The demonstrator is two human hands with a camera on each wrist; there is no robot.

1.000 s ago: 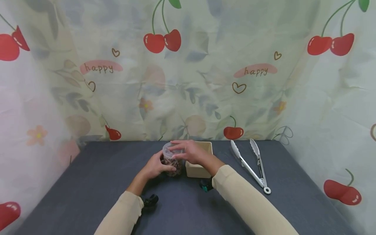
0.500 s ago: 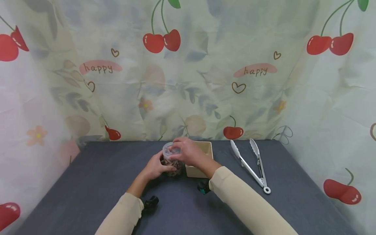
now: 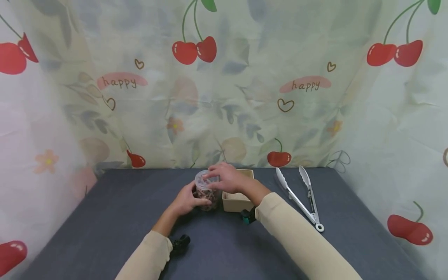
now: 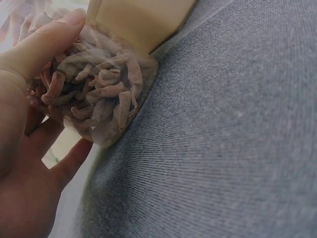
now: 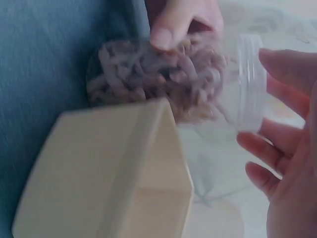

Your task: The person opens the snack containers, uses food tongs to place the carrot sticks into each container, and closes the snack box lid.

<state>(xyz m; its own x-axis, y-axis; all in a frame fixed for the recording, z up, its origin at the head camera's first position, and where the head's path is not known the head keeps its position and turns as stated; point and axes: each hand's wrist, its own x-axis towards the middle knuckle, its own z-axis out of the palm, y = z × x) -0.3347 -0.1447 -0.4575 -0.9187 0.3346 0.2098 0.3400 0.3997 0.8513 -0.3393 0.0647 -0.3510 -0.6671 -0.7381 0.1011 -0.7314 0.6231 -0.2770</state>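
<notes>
A clear plastic jar [image 3: 207,197] of brownish-pink curled strips stands upright on the dark table, with a translucent ridged lid [image 5: 251,83] on its top. My left hand [image 3: 186,199] grips the jar's body from the left; its thumb lies across the front, and the strips show through the wall in the left wrist view. Over the top, my right hand [image 3: 229,179] holds the lid by its edge, thumb on one side and fingertips on the other. The fingers of that hand are bent and spread in the right wrist view.
Right beside the jar is a beige rectangular box [image 3: 238,204], open at the top and partly behind my right wrist. Farther right lie metal tongs [image 3: 297,198] with their arms spread. A patterned curtain [image 3: 224,116] rises behind the table.
My right fingers close in around the lid, then spread and turn slightly, with the wrist shifting right. The left hand and the jar stay in place.
</notes>
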